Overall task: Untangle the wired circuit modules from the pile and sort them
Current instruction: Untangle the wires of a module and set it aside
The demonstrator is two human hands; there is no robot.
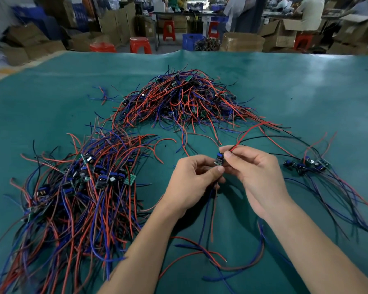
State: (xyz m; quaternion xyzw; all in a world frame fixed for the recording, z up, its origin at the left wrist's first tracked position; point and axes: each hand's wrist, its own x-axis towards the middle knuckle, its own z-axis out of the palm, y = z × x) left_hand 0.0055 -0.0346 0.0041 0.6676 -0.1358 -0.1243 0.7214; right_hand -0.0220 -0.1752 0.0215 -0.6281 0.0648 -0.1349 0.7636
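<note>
I was holding one module (218, 161) above the green mat (306, 85), between the piles. My left hand (191, 181) pinched its lower end, my right hand (253, 166) pinched its red and black wires (249, 132). The step was freeing it; next, I judged, it needed laying with the small sorted group (308, 164) at right.
</note>
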